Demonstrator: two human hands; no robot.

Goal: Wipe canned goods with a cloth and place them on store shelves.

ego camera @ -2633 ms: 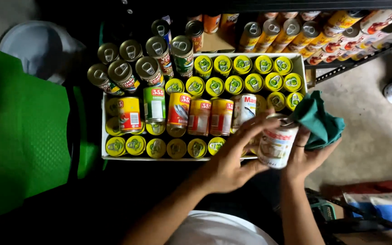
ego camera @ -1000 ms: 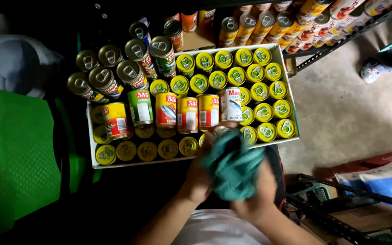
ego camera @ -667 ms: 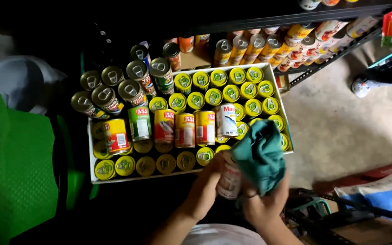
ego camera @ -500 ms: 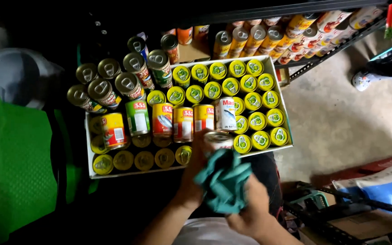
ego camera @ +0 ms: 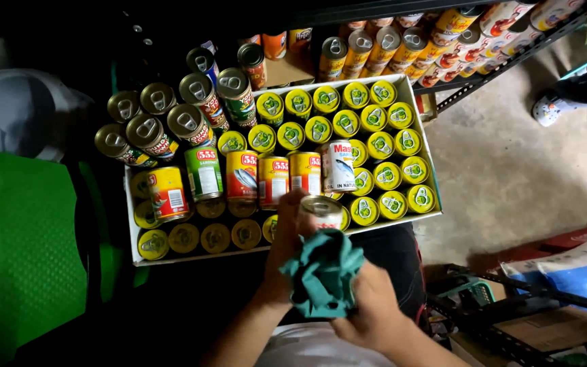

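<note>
in the head view the left hand (ego camera: 281, 261) wraps its fingers (ego camera: 292, 204) closed around a silver-topped can (ego camera: 321, 212), held just above the near edge of a white cardboard tray (ego camera: 130, 231). the right hand (ego camera: 375, 309) presses a bunched teal cloth (ego camera: 322, 273) against the can, fingers curled shut on the cloth. the tray is packed with yellow-lidded cans (ego camera: 365, 146) on the right and taller red and yellow cans (ego camera: 258, 178) in the middle row. loose silver-lidded cans (ego camera: 171, 119) crowd its far left corner. a green mat (ego camera: 18, 238) lies left, a metal shelf (ego camera: 484, 61) of more cans beyond.
</note>
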